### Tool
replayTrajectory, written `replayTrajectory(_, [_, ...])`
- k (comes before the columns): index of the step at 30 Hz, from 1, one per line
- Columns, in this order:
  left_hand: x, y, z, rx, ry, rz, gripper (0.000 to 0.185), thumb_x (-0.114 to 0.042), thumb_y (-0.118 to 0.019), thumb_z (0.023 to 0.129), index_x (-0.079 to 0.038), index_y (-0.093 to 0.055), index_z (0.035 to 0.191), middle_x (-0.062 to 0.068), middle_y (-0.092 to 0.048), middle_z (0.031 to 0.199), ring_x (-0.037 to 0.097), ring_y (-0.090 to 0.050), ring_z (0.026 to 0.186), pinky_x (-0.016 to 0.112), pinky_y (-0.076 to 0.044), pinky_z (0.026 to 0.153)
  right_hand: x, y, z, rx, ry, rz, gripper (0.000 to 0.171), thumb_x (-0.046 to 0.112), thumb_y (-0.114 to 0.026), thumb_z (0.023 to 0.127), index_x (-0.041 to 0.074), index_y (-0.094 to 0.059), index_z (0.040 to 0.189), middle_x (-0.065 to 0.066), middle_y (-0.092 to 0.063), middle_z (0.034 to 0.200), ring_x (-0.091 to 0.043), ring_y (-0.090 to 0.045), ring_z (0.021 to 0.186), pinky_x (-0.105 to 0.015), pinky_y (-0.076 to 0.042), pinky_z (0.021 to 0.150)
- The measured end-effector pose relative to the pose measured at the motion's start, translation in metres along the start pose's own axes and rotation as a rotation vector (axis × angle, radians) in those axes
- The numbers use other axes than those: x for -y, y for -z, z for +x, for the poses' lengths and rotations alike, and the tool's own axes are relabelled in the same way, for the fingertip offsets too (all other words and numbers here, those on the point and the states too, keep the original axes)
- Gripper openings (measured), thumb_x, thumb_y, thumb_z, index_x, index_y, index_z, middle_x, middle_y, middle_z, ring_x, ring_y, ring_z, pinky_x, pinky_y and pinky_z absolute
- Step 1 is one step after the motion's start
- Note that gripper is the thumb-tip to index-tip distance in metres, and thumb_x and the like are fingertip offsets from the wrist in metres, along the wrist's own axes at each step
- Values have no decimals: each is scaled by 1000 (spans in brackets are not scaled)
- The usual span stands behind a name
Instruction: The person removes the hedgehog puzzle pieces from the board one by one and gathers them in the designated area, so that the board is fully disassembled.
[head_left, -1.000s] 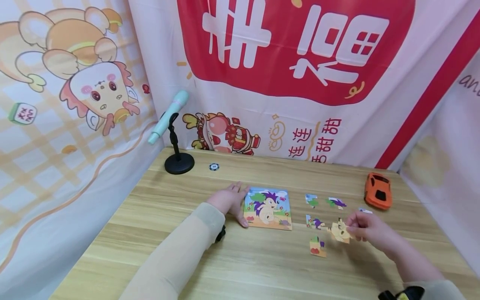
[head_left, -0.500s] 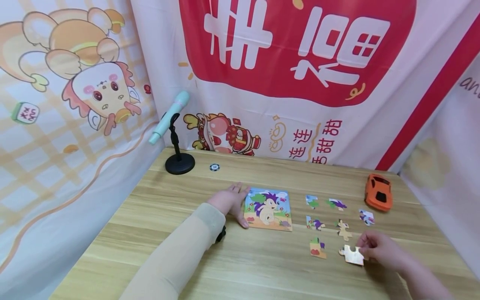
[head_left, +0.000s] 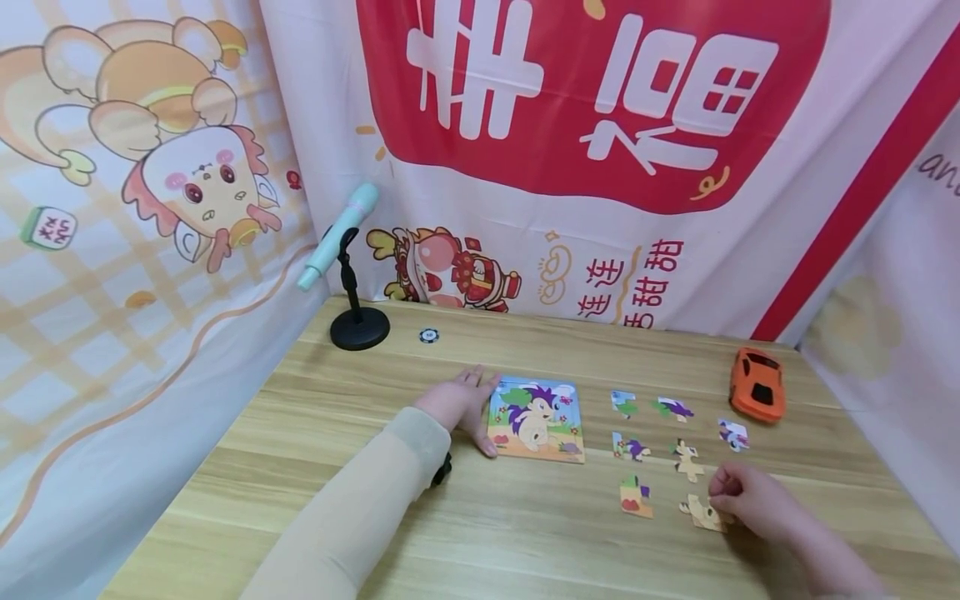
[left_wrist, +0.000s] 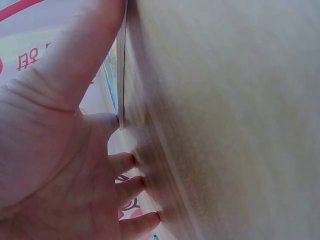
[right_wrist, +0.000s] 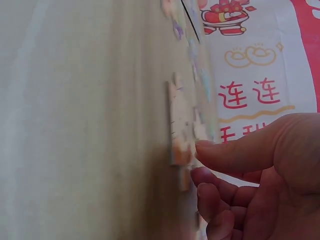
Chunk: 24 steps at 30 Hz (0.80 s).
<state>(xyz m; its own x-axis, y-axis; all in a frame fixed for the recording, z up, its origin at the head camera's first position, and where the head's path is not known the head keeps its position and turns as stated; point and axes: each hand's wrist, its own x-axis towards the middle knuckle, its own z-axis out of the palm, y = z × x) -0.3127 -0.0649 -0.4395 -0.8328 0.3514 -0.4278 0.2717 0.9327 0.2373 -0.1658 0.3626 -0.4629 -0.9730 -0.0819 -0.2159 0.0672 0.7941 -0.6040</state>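
Observation:
A hedgehog puzzle board (head_left: 536, 417) lies flat on the wooden table (head_left: 525, 542). My left hand (head_left: 461, 404) rests flat on the table beside it, fingers straight and thumb along the board's left edge (left_wrist: 122, 75). My right hand (head_left: 731, 496) sits at the front right with curled fingers, pinching the right edge of a tan puzzle piece (head_left: 701, 512) that lies on the table. The right wrist view shows fingertips (right_wrist: 202, 145) on that piece (right_wrist: 180, 130). Several loose pieces lie between the board and my right hand, among them one (head_left: 635, 496) just left of the held piece and another (head_left: 687, 460) behind it.
An orange toy car (head_left: 757, 383) stands at the right rear of the table. A mint toy microphone on a black stand (head_left: 358, 327) and a small dark disc (head_left: 428, 335) sit at the back left. Printed fabric hangs behind and on both sides.
My right hand carried the tan piece from the cluster toward the table's front and lowered it onto the table. The left hand and the board have not moved.

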Motion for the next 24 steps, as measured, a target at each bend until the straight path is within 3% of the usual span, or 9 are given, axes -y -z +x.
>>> replayTrajectory(7, [0,1,-3,-8,-8,2,137,-65,-85,52,-27,-10,160,10,0,165,34,-2,149,55,-16,116,27,17,11,7,110,10,10,-2,-66,89,3,-57,88,-6,-54,79,-20,-50,71,-30,-45,58])
replayTrajectory(11, [0,1,-4,-7,-7,-1,137,-64,-85,52,-27,-11,160,10,0,165,34,-2,149,55,-16,116,56,24,21,-14,196,0,9,-1,-67,90,1,-58,90,-5,-54,80,-20,-50,71,-29,-47,57])
replayTrajectory(14, [-1,2,-4,4,4,2,137,-65,-85,52,-27,-11,160,9,-1,165,32,-2,149,53,-16,117,82,25,28,4,208,-9,8,2,-66,93,1,-58,93,-6,-54,82,-21,-50,73,-33,-47,59])
replayTrajectory(18, [-2,2,-5,6,2,7,137,-65,-85,51,-27,-11,160,8,-1,165,30,-3,150,53,-16,117,111,16,43,29,238,-21,7,5,-65,94,3,-59,93,-5,-55,83,-22,-51,75,-36,-47,63])
replayTrajectory(24, [0,0,1,3,9,8,140,-67,-85,48,-27,-11,160,8,-1,165,31,-3,150,55,-17,116,133,-14,71,44,333,25,13,0,-70,88,6,-59,86,-4,-54,79,-19,-50,71,-33,-46,60])
